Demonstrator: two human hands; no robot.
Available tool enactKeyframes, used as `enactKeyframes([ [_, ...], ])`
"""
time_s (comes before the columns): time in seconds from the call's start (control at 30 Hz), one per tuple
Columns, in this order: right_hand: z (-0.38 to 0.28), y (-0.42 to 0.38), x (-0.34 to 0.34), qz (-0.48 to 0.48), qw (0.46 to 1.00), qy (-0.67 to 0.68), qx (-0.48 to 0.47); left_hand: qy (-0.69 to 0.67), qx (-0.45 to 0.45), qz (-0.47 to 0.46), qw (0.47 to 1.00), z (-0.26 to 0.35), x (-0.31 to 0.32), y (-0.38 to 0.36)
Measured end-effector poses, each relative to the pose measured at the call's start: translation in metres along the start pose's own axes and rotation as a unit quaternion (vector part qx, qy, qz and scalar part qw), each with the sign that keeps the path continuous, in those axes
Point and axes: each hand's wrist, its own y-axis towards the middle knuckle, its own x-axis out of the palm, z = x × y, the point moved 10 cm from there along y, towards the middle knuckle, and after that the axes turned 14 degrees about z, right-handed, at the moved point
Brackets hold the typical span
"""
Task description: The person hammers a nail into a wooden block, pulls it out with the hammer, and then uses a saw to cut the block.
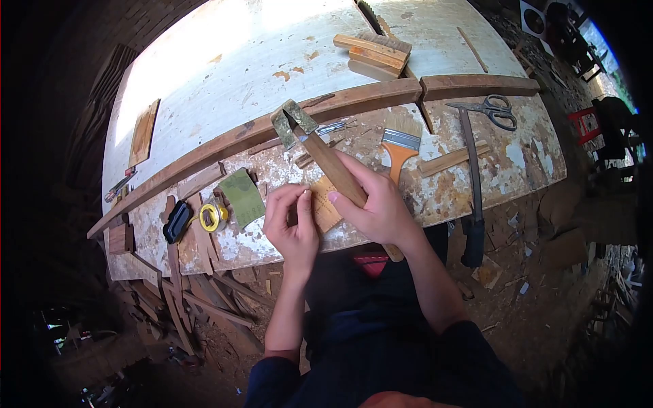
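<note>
My right hand (374,207) is wrapped around the wooden handle of a hammer (333,163). Its mottled grey-green, forked head points up and away from me over the bench. My left hand (291,221) is closed in a pinch, thumb against forefinger; whatever is between the fingertips is too small to make out. Between both hands, a tan sheet (326,207) with dark printed marks lies low near the bench edge, partly covered by the fingers. Left of my left hand lies a green sheet of sandpaper (243,197).
On the worn bench (435,194) are a paintbrush (399,146), scissors (496,112), a yellow tape measure (213,215), a black case (178,221) and a dark-handled long tool (471,170). A long wooden bar (252,129) crosses the bench. Behind it sit wood blocks (374,56) beside a saw blade (371,17).
</note>
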Motion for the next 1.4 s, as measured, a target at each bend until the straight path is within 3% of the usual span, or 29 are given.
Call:
enactKeyframes([
  [0.03, -0.001, 0.001, 0.0, 0.005, 1.0, -0.001, -0.012, -0.057, -0.065, 0.0, 0.996, -0.014, 0.001, 0.0],
  [0.1, -0.003, 0.001, 0.0, -0.004, 1.0, 0.0, 0.009, -0.064, -0.093, -0.027, 0.993, -0.023, 0.005, -0.002],
  [0.2, -0.001, 0.001, 0.001, -0.01, 1.0, 0.006, 0.026, -0.027, -0.005, -0.021, 0.999, -0.007, 0.006, 0.001],
  [0.33, 0.001, -0.001, 0.004, -0.064, 0.993, -0.014, 0.093, -0.04, -0.007, -0.025, 0.999, -0.007, 0.008, 0.0],
  [1.4, 0.0, 0.0, 0.003, -0.034, 0.998, 0.003, 0.06, -0.003, 0.078, -0.035, 0.996, 0.01, 0.009, 0.002],
])
